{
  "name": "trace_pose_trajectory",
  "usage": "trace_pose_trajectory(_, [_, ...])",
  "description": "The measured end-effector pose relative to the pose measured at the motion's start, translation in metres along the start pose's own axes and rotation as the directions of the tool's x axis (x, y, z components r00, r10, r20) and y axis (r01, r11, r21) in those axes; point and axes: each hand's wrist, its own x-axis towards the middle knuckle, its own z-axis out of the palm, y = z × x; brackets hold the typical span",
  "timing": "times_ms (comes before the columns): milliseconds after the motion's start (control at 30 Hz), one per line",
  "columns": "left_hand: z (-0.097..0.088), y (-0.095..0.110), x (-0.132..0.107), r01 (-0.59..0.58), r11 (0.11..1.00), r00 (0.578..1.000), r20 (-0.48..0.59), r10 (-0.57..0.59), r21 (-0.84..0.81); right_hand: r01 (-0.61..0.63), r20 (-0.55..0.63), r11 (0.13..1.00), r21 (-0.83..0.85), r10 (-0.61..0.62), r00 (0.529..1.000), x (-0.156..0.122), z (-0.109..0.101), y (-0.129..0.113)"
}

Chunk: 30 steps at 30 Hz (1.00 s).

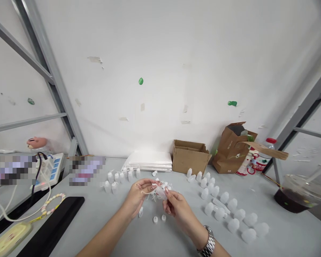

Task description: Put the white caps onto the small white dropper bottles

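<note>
**Pinching a small translucent bottle [162,193]**

Going L to R, all placed off the cardboard box [189,156] on the grey bench [96,228]. Far L of the box, at the back: pink pig-head figure [36,142] and white power strip [49,169] w/ dark and white cables. Blurred patches sit on either side of the strip, can't tell what they are. Further fwd, also well L of box: black mat [50,225], beaded strap [52,204], pale yellow pouch [9,239].

Closer to box, on its L: cluster of white plastic bottles [117,180], and behind them a stack of white sheets [149,160] just beside the box.

In front of box, slightly L: my hands, close together. L hand [139,194] is part closed, fingers curled on a thin white strand [147,191], right next to the bottle. R hand [175,203] is nearly closed, fingertips pinching the bottle. Small white caps [155,219] lie on the bench below them. Steel watch [210,242] on my R wrist.

R of box: rows of white bottles [222,203] on the bench, brown paper bag [231,150] just beside the box, red-capped plastic bottle [270,153], then clear cup of dark drink [299,194] at far R.
</note>
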Motion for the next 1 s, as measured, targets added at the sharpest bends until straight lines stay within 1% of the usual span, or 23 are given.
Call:
trace_pose_trajectory(100, [0.0006,-0.0024,0.0008,0.002,1.000,1.000,-0.018,-0.002,0.020,0.035,0.027,0.999,-0.006,-0.035,0.999,-0.0008,-0.0003,-0.0024])
trace_pose_trajectory(200, [-0.0002,-0.0051,0.0014,-0.002,1.000,1.000,0.009,0.002,0.001,0.058,0.041,0.998,-0.010,-0.058,0.998,-0.0019,-0.0018,-0.0063])
trace_pose_trajectory(333, [0.0006,-0.0077,-0.0002,-0.010,0.999,0.997,0.072,0.013,-0.036,-0.020,0.126,0.993,0.120,0.004,0.992,-0.0039,-0.0032,-0.0081])
trace_pose_trajectory(400, [0.0025,-0.0081,-0.0018,-0.021,0.999,0.998,0.061,0.023,-0.040,-0.062,0.148,0.986,0.154,0.039,0.988,-0.0046,-0.0025,-0.0080])
trace_pose_trajectory(467, [0.0050,-0.0082,-0.0030,-0.036,0.999,0.999,0.015,0.036,-0.040,-0.087,0.123,0.988,0.125,0.072,0.990,-0.0045,-0.0010,-0.0081])
trace_pose_trajectory(533, [0.0071,-0.0082,-0.0034,-0.047,0.998,0.998,-0.042,0.045,-0.042,-0.070,0.065,0.995,0.065,0.065,0.996,-0.0036,0.0006,-0.0081])
trace_pose_trajectory(633, [0.0085,-0.0088,-0.0028,-0.062,0.997,0.993,-0.103,0.058,-0.035,0.033,-0.033,0.999,-0.017,-0.034,0.999,-0.0008,0.0018,-0.0066])
trace_pose_trajectory(700, [0.0081,-0.0095,-0.0023,-0.063,0.998,0.993,-0.104,0.060,-0.028,0.081,-0.074,0.995,-0.050,-0.085,0.994,0.0008,0.0016,-0.0045])
trace_pose_trajectory(733, [0.0078,-0.0099,-0.0023,-0.059,0.998,0.994,-0.094,0.057,-0.025,0.081,-0.073,0.995,-0.052,-0.084,0.994,0.0012,0.0013,-0.0034])
trace_pose_trajectory(767, [0.0075,-0.0102,-0.0023,-0.055,0.998,0.995,-0.082,0.053,-0.022,0.062,-0.052,0.997,-0.041,-0.064,0.997,0.0012,0.0009,-0.0026])
trace_pose_trajectory(833, [0.0070,-0.0103,-0.0027,-0.053,0.998,0.997,-0.053,0.052,-0.025,-0.027,0.034,1.000,0.007,0.027,0.999,0.0003,0.0004,-0.0019])
trace_pose_trajectory(900, [0.0068,-0.0100,-0.0030,-0.052,0.998,0.998,-0.024,0.051,-0.030,-0.125,0.112,0.991,0.041,0.119,0.986,-0.0010,0.0003,-0.0024])
trace_pose_trajectory(933, [0.0067,-0.0098,-0.0030,-0.050,0.998,0.999,-0.013,0.050,-0.032,-0.147,0.124,0.988,0.047,0.141,0.982,-0.0015,0.0004,-0.0029])
trace_pose_trajectory(1000, [0.0067,-0.0097,-0.0026,-0.049,0.998,0.999,-0.011,0.049,-0.029,-0.131,0.091,0.990,0.046,0.126,0.988,-0.0013,0.0006,-0.0037])
